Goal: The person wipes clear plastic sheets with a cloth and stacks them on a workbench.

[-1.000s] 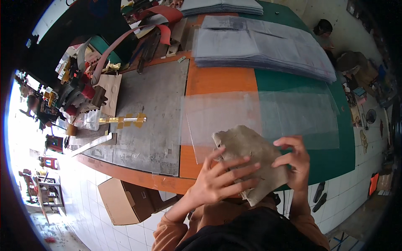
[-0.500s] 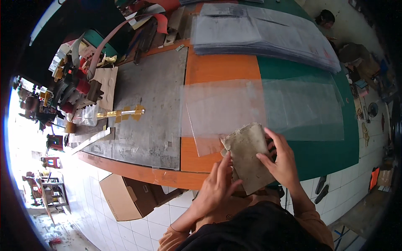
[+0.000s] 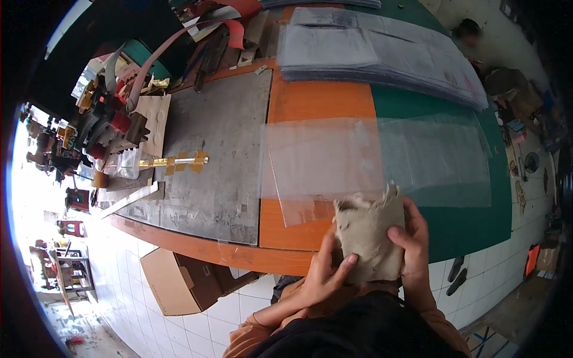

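Observation:
A folded, worn beige-grey cloth (image 3: pixel 373 238) with a frayed upper edge is held up near my body, over the table's front edge. My left hand (image 3: pixel 327 268) grips its lower left side, thumb on the face turned to me. Along its right side, my right hand (image 3: pixel 416 244) closes with the thumb pressed on the front and the fingers behind, partly hidden. Just beyond the cloth, clear plastic sheets (image 3: pixel 322 155) lie flat across the orange and green parts of the tabletop.
A thick stack of clear plastic sheets (image 3: pixel 382 53) lies at the far side. To the left are a grey metal plate (image 3: pixel 215 131) with taped strip (image 3: pixel 179 161) and a machine (image 3: pixel 113 125). A cardboard box (image 3: pixel 179 283) stands below the table. Another person (image 3: pixel 467 33) is at far right.
The cloth has been turned and drawn slightly right, its frayed edge now upward and spread. My left hand has moved right and taken hold of its lower left side.

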The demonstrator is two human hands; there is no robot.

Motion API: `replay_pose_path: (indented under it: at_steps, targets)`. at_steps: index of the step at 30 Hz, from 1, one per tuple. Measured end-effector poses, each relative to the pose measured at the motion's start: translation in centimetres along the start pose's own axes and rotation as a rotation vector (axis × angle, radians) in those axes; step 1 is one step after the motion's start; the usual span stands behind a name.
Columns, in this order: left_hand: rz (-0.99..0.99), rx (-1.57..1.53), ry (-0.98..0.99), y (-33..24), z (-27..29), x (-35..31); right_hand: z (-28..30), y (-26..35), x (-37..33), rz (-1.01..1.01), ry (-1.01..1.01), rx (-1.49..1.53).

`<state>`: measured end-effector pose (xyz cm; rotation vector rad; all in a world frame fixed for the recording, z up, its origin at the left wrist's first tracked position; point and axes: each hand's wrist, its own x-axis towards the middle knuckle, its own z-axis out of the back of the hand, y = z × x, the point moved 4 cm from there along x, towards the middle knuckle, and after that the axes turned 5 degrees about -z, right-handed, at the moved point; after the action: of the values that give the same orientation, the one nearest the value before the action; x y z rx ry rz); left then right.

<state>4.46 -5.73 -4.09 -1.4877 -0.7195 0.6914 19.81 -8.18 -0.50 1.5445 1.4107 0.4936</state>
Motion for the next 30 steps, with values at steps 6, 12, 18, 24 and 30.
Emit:
replay_pose_path:
  at_steps: [6,12,18,24,30]
  targets:
    - [-0.071,-0.36,-0.295,-2.5,-1.4,1.2,-1.3,-3.0,-0.3,-0.191,0.166,0.683]
    - [-0.47,0.566,0.125,-7.2,1.8,2.6,-1.2,-1.6,0.3,-0.047,0.425,0.648]
    - [-0.344,1.104,0.066,-3.6,8.1,2.9,3.7,0.8,-0.3,0.133,0.403,1.069]
    - [-0.475,1.322,0.139,-3.1,7.7,2.7,3.8,-1.8,0.1,-0.04,0.56,0.84]
    - [-0.474,1.316,0.092,-3.1,7.5,3.1,-1.6,-3.1,-0.1,-0.591,0.276,0.271]
